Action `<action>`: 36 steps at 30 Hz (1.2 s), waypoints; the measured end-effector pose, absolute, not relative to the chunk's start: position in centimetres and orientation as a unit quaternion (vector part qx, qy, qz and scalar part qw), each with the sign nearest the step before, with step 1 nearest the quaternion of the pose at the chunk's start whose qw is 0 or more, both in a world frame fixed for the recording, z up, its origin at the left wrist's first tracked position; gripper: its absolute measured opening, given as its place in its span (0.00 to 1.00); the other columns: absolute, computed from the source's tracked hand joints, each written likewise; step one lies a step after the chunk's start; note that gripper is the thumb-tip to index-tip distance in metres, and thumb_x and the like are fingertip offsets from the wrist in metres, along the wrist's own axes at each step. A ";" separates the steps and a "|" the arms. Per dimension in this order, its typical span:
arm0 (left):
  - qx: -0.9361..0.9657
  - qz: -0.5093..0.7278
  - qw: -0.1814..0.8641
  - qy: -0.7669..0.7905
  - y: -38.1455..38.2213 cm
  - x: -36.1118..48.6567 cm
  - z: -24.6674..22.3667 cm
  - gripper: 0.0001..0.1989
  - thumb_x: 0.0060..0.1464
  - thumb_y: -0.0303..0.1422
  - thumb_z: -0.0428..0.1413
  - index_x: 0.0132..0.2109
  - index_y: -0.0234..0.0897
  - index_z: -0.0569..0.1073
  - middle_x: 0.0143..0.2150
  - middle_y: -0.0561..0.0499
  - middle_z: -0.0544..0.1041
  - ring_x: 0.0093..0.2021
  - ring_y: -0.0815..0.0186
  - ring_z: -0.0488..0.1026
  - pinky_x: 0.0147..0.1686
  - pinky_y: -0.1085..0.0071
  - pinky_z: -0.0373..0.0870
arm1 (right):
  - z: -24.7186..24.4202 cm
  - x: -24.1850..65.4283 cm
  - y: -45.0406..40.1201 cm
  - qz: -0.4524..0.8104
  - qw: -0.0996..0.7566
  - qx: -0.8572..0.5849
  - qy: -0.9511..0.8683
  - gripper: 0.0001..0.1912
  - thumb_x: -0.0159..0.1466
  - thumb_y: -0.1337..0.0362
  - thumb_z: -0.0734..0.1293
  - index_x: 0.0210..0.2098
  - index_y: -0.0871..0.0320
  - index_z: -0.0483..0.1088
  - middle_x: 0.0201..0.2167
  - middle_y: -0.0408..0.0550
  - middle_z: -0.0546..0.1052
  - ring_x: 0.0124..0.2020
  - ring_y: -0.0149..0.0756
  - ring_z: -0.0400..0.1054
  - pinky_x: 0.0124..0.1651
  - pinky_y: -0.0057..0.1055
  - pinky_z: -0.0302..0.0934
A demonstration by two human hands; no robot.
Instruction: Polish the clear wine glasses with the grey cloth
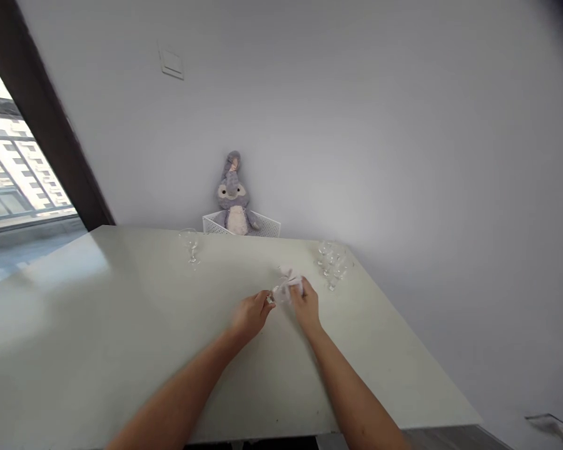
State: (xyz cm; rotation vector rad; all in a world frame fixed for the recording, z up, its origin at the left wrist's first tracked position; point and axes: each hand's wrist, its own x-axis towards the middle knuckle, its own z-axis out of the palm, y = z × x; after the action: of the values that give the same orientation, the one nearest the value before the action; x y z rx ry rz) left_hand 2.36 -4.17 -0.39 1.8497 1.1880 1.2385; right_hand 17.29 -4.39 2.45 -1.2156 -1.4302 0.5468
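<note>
smooth clear glass (280,292), soft cloth (291,279), glossy tabletop (122,319)

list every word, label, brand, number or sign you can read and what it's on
There is no readable text in this view.
No lettering can be made out on the wall switch, plush toy, white basket, lone glass, clustered glasses, held glass or cloth.

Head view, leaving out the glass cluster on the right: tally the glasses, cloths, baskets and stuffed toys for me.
Glasses: 2 (standing glass, held glass)
Cloth: 1
Basket: 1
Stuffed toy: 1
Total: 5
</note>
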 end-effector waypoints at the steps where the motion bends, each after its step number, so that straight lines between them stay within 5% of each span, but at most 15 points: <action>1: 0.695 0.460 0.311 0.456 -4.2 2.5 -0.3 0.09 0.46 0.38 0.53 0.36 0.40 0.70 0.22 0.54 0.69 0.23 0.68 0.64 0.26 0.74 0.56 | 2.0 17.1 -4.1 0.310 0.591 -0.510 -0.543 0.19 0.60 0.52 0.55 0.39 0.59 0.67 0.33 0.49 0.72 0.35 0.37 0.64 0.36 0.32 0.58; 5: 0.642 0.479 0.352 0.484 -4.1 3.4 -0.3 0.08 0.49 0.37 0.49 0.34 0.38 0.68 0.19 0.57 0.64 0.20 0.70 0.60 0.23 0.75 0.54 | -0.6 14.7 -3.9 0.476 0.615 -0.435 -0.454 0.21 0.59 0.48 0.53 0.31 0.59 0.65 0.25 0.45 0.69 0.26 0.32 0.62 0.31 0.29 0.57; 9: 0.529 0.574 0.373 0.502 -3.6 3.1 0.2 0.09 0.47 0.38 0.52 0.31 0.36 0.68 0.21 0.57 0.63 0.22 0.71 0.59 0.24 0.75 0.56 | -1.2 12.8 -5.1 0.390 0.511 -0.466 -0.608 0.19 0.61 0.51 0.54 0.29 0.59 0.67 0.25 0.46 0.70 0.29 0.34 0.63 0.34 0.30 0.57; 12: 0.436 0.627 0.451 0.462 -3.2 2.4 0.8 0.13 0.46 0.42 0.52 0.27 0.35 0.65 0.21 0.57 0.63 0.22 0.72 0.60 0.23 0.76 0.57 | 0.0 12.4 -6.2 0.285 0.456 -0.467 -0.702 0.17 0.63 0.56 0.52 0.42 0.57 0.67 0.36 0.50 0.72 0.39 0.38 0.65 0.41 0.33 0.57; 15: 0.376 0.656 0.498 0.425 -2.8 1.6 1.2 0.15 0.46 0.44 0.52 0.27 0.35 0.63 0.22 0.57 0.63 0.22 0.73 0.61 0.23 0.76 0.59 | 0.9 12.6 -6.8 0.182 0.427 -0.440 -0.769 0.20 0.63 0.63 0.53 0.55 0.54 0.57 0.51 0.50 0.65 0.51 0.40 0.59 0.49 0.35 0.54; 20: 0.386 0.713 0.329 0.484 -2.1 -0.4 2.1 0.12 0.49 0.41 0.51 0.31 0.36 0.63 0.23 0.57 0.64 0.23 0.73 0.62 0.26 0.77 0.60 | -0.2 13.0 -6.7 0.144 0.370 -0.462 -0.793 0.17 0.62 0.67 0.52 0.45 0.53 0.66 0.35 0.47 0.73 0.37 0.36 0.67 0.40 0.31 0.59; 25: 0.469 0.687 0.226 0.507 -2.4 -0.8 2.3 0.12 0.50 0.39 0.51 0.39 0.37 0.64 0.26 0.56 0.66 0.26 0.71 0.64 0.28 0.75 0.62 | 0.4 13.6 -6.4 0.167 0.465 -0.487 -0.720 0.13 0.59 0.70 0.54 0.35 0.54 0.68 0.30 0.44 0.71 0.32 0.33 0.64 0.37 0.29 0.57; 30: 0.637 0.578 0.229 0.455 -4.1 1.6 0.7 0.10 0.48 0.36 0.52 0.39 0.39 0.68 0.32 0.51 0.72 0.32 0.65 0.68 0.35 0.69 0.64 | 2.7 14.1 -6.5 0.275 0.528 -0.443 -0.670 0.19 0.56 0.61 0.62 0.47 0.55 0.64 0.37 0.45 0.67 0.30 0.29 0.60 0.34 0.27 0.58; 36: 0.787 0.451 0.224 0.356 -5.5 3.6 -0.2 0.21 0.50 0.34 0.51 0.53 0.39 0.63 0.46 0.44 0.71 0.46 0.58 0.67 0.45 0.62 0.63 | 2.3 15.8 -7.2 0.392 0.556 -0.476 -0.558 0.10 0.52 0.59 0.65 0.29 0.59 0.70 0.27 0.43 0.70 0.27 0.30 0.62 0.32 0.27 0.57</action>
State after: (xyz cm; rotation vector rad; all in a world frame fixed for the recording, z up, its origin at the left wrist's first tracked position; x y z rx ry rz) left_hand 3.59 -5.51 -0.20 2.1735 0.9829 1.2440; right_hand 15.83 -7.17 2.28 -1.1246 -1.3165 0.9253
